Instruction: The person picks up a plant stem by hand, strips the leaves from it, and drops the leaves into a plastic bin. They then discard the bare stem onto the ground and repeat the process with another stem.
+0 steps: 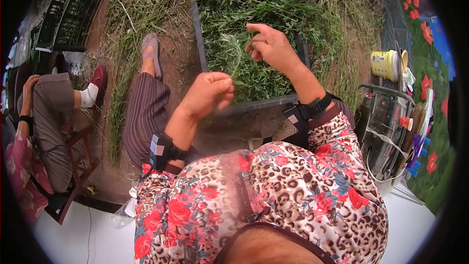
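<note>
My left hand [209, 94] is closed, thumb against the fingers, on the stem of a leafy green sprig [232, 51]. The sprig's leaves point up and away from me, over a dark plastic crate [199, 44] heaped with cut green plants [259, 5]. Above the crate's right part is my right hand [276, 51], its fingers curled in and the thumb near the index finger. Whatever lies between those fingertips, if anything, is too small to make out. Both hands are apart from each other.
Loose stalks [139, 10] are strewn on the brown floor around the crate. Another person's leg and shoe [99, 80] are at the left, below a black slatted crate [68, 12]. To the right stand a yellow bucket [384, 65] and a clear-sided container [383, 117].
</note>
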`<state>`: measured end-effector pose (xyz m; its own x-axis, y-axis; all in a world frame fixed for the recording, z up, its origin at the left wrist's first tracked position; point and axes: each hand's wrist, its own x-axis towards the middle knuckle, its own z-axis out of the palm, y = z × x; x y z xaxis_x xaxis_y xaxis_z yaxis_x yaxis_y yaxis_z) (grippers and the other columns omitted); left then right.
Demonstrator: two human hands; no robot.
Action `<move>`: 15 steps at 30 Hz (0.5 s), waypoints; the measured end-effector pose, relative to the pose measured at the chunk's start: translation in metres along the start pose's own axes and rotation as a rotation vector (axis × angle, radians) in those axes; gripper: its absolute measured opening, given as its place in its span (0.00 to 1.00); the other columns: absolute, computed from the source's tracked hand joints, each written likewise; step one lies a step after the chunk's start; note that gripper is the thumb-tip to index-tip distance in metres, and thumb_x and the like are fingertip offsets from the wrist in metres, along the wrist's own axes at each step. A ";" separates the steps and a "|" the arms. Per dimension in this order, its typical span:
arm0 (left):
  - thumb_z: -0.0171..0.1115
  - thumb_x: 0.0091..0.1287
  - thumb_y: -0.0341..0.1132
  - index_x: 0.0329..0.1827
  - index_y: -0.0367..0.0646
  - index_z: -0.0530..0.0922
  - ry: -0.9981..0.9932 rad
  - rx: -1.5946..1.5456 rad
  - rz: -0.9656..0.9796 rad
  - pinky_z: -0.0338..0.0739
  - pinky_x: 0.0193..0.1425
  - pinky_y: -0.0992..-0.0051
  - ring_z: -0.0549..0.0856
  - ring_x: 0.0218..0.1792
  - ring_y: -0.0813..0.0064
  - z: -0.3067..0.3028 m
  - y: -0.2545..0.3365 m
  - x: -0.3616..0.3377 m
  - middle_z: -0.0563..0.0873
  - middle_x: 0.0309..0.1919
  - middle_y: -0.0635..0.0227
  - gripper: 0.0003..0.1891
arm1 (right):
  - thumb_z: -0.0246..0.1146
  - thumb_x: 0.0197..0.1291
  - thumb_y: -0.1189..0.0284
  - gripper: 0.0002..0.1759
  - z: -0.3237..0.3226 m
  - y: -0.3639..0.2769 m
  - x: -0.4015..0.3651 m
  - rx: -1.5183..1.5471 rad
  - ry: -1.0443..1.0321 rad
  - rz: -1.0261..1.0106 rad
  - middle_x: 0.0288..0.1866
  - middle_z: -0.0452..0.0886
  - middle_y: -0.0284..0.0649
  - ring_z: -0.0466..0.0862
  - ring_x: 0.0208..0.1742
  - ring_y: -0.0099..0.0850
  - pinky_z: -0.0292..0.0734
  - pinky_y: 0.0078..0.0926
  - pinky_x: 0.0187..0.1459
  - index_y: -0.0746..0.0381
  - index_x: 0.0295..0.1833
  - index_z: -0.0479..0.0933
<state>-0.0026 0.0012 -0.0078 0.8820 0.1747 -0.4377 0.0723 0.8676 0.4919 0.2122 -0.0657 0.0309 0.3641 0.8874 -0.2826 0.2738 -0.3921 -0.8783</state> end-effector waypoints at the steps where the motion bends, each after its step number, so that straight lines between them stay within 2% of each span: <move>1: 0.60 0.64 0.35 0.34 0.39 0.76 -0.006 0.005 0.002 0.71 0.19 0.79 0.80 0.24 0.79 0.000 0.000 0.000 0.80 0.24 0.69 0.07 | 0.53 0.56 0.78 0.23 -0.002 -0.004 0.000 0.210 -0.103 0.156 0.41 0.81 0.49 0.82 0.27 0.28 0.79 0.24 0.30 0.70 0.59 0.65; 4: 0.60 0.63 0.34 0.34 0.39 0.76 0.013 0.005 -0.013 0.71 0.19 0.80 0.80 0.24 0.79 -0.001 0.000 0.001 0.80 0.24 0.69 0.07 | 0.55 0.55 0.78 0.31 0.002 -0.013 -0.005 0.527 -0.304 0.200 0.39 0.80 0.49 0.81 0.28 0.28 0.80 0.23 0.29 0.71 0.66 0.55; 7: 0.60 0.64 0.34 0.34 0.39 0.76 -0.012 0.038 -0.029 0.71 0.19 0.80 0.80 0.24 0.79 -0.002 0.000 0.001 0.80 0.24 0.69 0.07 | 0.58 0.52 0.80 0.35 0.005 -0.016 -0.007 0.668 -0.348 0.208 0.37 0.80 0.48 0.81 0.27 0.27 0.79 0.23 0.29 0.70 0.67 0.55; 15: 0.60 0.64 0.34 0.35 0.38 0.77 -0.001 0.051 -0.048 0.71 0.19 0.80 0.80 0.24 0.80 -0.004 -0.002 0.003 0.80 0.25 0.69 0.07 | 0.58 0.45 0.84 0.36 0.011 -0.015 -0.006 0.467 -0.223 0.149 0.31 0.80 0.41 0.79 0.25 0.24 0.77 0.20 0.28 0.68 0.65 0.59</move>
<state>-0.0023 0.0013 -0.0129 0.8775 0.1331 -0.4607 0.1380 0.8500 0.5084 0.1966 -0.0629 0.0416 0.1571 0.8804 -0.4474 -0.2103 -0.4128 -0.8862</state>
